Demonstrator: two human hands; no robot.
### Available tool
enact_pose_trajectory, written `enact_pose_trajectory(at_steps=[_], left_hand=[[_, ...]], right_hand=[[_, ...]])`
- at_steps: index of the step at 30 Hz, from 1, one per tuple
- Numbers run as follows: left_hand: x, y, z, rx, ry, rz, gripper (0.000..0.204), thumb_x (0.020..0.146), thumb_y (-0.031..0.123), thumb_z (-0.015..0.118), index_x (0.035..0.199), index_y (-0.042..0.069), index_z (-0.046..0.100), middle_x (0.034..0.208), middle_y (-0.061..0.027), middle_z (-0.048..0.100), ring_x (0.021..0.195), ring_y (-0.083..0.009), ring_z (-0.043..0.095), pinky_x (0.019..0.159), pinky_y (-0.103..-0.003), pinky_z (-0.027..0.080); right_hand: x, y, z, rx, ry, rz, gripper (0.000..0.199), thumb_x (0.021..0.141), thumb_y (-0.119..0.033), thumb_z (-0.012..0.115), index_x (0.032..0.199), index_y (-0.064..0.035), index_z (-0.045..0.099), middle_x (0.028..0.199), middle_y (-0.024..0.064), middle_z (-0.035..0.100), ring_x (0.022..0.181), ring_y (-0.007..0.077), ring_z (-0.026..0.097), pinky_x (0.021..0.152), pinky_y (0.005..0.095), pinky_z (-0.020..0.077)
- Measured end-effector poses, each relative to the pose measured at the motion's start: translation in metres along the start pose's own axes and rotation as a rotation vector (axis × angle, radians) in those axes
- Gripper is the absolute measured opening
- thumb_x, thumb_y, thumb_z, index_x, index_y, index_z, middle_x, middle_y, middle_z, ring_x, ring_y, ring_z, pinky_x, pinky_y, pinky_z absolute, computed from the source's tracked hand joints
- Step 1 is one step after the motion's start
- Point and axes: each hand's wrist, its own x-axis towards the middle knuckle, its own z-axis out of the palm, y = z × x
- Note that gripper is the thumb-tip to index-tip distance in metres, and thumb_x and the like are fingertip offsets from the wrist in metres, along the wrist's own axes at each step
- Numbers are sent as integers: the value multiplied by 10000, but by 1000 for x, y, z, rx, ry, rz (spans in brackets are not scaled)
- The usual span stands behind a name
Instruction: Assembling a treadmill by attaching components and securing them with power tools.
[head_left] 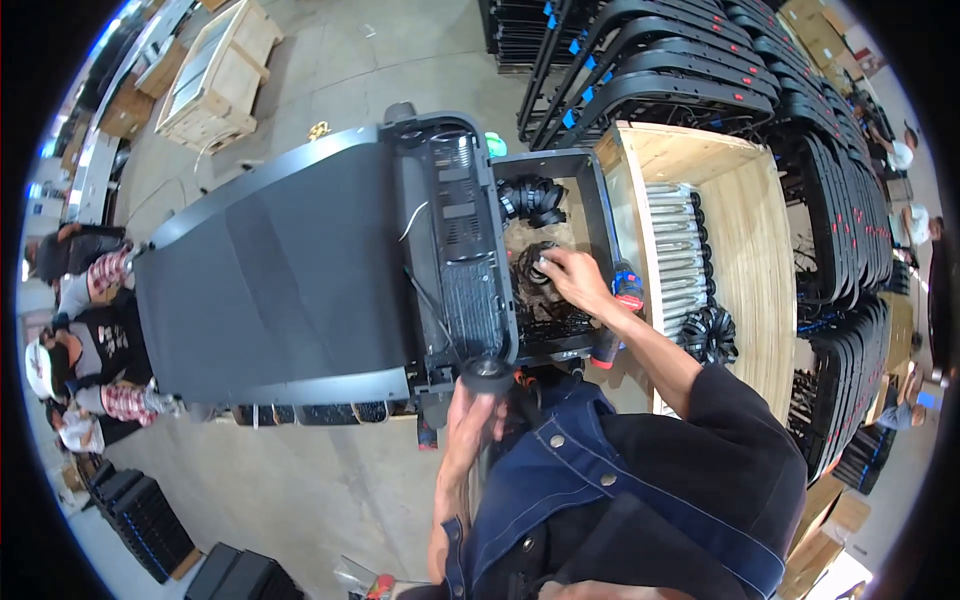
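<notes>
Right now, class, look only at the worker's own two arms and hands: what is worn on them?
Both hands are bare: no gloves show on the left hand or the right hand. The forearms are uncovered too. On the right arm a black short sleeve ends above the elbow. A dark blue denim apron with metal studs covers the chest. No watch or ring can be made out.

The left hand [478, 412] covers most of a round black part [488, 372] at lower centre, so its shape is unclear. The right hand's [575, 280] fingertips hide what they grip among the dark cables in the black crate [603, 190]. People [85, 340] at far left are cut by the fisheye rim. Stacked frames [850, 210] at upper right blur together.
</notes>
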Motion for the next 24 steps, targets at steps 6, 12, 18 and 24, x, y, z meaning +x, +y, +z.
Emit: enact_pose_trajectory(at_steps=[6,12,18,24], left_hand=[[-4,-12,1,144,-149,-17,705,1014,336,600,1570,102,234,849,-55,566,590,-103,500,506,-248,420],[-28,-30,-7,221,-196,58,832,986,326,651,1581,34,148,816,-59,561,620,-113,509,525,-267,403],[-43,-36,-32,189,-127,154,719,973,296,683,1522,97,263,832,-53,578,640,-112,529,535,-264,426],[-43,-15,-31,10,-79,259,733,958,380,721,1486,92,302,824,-47,598,597,-87,522,483,-242,423]], right_hand=[[-75,-131,-78,678,-412,100,331,1002,-250,659,1182,23,709,879,-2,649,795,72,560,713,251,477],[-104,-158,-71,650,-626,64,307,1004,-241,645,1174,4,717,836,-26,613,780,59,538,682,249,454],[-134,-214,-39,184,-381,-504,165,864,-170,787,899,-19,733,776,98,671,682,233,632,724,398,487],[-139,-207,-28,263,-290,-160,243,882,-182,778,988,-13,639,818,86,676,705,198,660,615,349,509]])
